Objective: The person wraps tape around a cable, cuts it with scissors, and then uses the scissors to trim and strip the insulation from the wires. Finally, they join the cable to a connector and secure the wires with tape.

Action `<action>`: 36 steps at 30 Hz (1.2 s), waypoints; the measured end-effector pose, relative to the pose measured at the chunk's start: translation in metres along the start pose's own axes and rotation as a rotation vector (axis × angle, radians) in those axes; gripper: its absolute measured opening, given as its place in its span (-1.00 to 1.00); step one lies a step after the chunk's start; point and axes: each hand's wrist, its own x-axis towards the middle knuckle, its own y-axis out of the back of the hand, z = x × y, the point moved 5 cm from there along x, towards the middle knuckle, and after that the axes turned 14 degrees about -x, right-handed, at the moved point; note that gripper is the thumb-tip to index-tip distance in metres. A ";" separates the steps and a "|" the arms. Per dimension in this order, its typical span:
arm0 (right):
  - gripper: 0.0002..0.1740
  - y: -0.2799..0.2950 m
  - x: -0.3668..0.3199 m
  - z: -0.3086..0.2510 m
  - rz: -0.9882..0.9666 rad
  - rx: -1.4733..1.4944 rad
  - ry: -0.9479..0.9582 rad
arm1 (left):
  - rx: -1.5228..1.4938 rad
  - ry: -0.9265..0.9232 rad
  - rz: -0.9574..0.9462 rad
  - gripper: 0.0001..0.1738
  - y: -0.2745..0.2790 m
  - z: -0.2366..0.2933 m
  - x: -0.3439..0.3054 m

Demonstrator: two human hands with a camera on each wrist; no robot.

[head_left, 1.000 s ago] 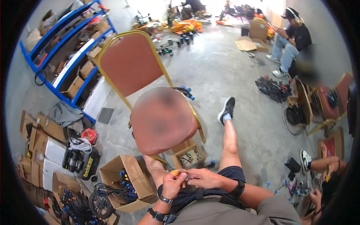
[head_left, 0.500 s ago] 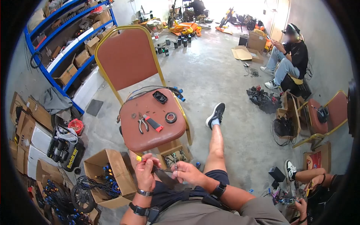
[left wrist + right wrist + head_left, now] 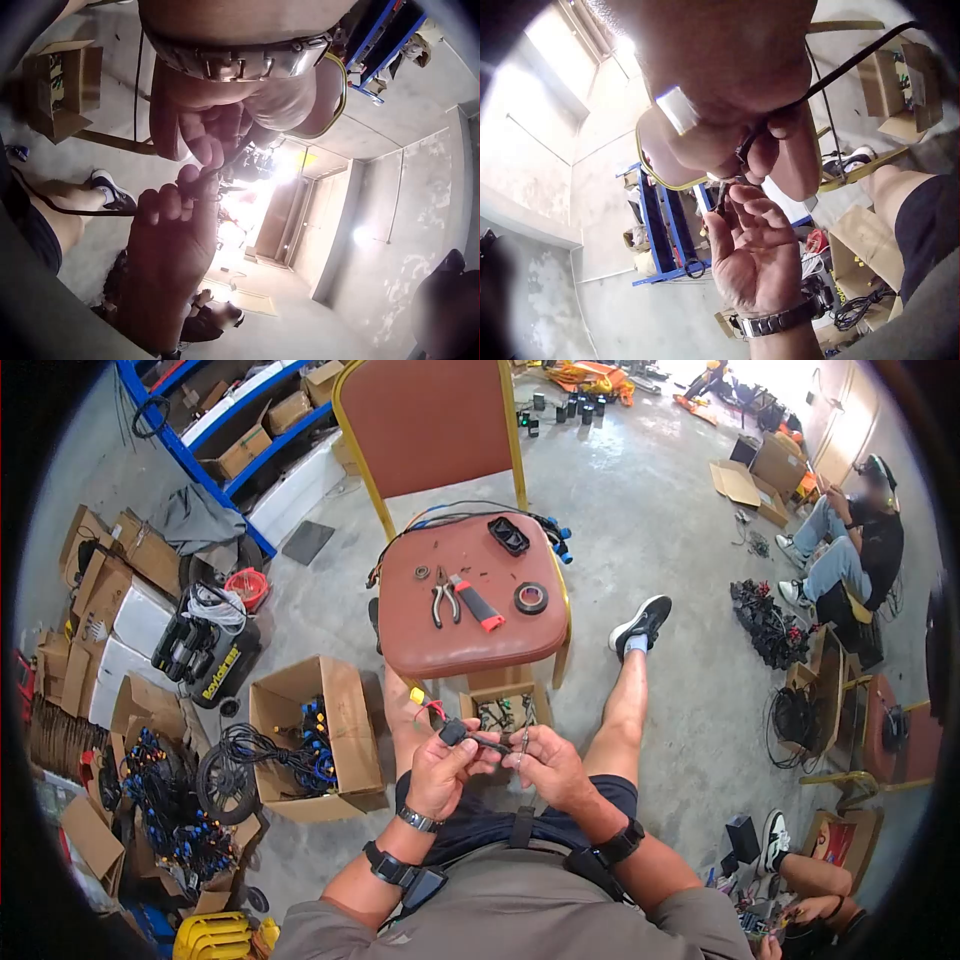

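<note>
My left hand point(image 3: 440, 772) holds a small black block point(image 3: 453, 732) with red wires point(image 3: 433, 709) that end in a yellow plug point(image 3: 417, 696). A short black lead runs from the block towards my right hand point(image 3: 552, 765). Close beside the left fingers, the right hand pinches a thin strand point(image 3: 523, 743) between thumb and forefinger. In the right wrist view, a black cable point(image 3: 847, 71) passes through the right hand's fingers, and the left hand point(image 3: 757, 259) has its palm turned up just below. The left wrist view shows the fingertips of both hands meeting.
Ahead stands a chair point(image 3: 400, 645) bearing pliers point(image 3: 446, 602), a red-and-grey utility knife point(image 3: 478, 603), a tape roll point(image 3: 531, 597) and a black case point(image 3: 509, 535). Cardboard boxes of connectors point(image 3: 505, 680) and cables point(image 3: 350, 740) sit near my legs. Other people point(image 3: 850, 545) sit at right.
My hands moved apart, then came back together. The black block now shows in the left hand, with the yellow plug pointing up and left. The head view has shifted.
</note>
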 end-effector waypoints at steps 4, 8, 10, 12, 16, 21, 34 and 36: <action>-0.74 -0.002 -0.001 -0.004 0.038 0.022 0.044 | 0.002 -0.024 0.011 -0.63 0.001 0.002 -0.001; -0.73 -0.002 -0.001 -0.005 -0.015 -0.029 0.032 | -0.016 -0.080 0.023 -0.62 0.001 0.009 0.000; -0.73 -0.003 -0.002 -0.007 -0.028 -0.023 0.021 | 0.002 -0.088 0.026 -0.62 0.008 0.012 0.001; -0.72 -0.003 -0.004 -0.012 -0.061 -0.043 0.015 | 0.015 -0.094 0.024 -0.62 0.010 0.015 0.001; -0.71 -0.008 -0.010 -0.016 -0.094 -0.038 -0.040 | 0.010 -0.089 0.011 -0.62 0.005 0.020 -0.001; -0.72 -0.016 -0.014 -0.008 -0.150 0.046 -0.028 | -0.061 -0.145 -0.010 -0.64 0.001 0.023 -0.001; -0.73 -0.020 -0.012 -0.013 -0.176 0.096 0.019 | 0.152 -0.022 -0.012 -0.80 0.006 -0.003 -0.006; -0.70 -0.017 -0.011 -0.013 -0.150 0.073 0.074 | 0.157 -0.034 -0.018 -0.80 0.004 -0.002 -0.005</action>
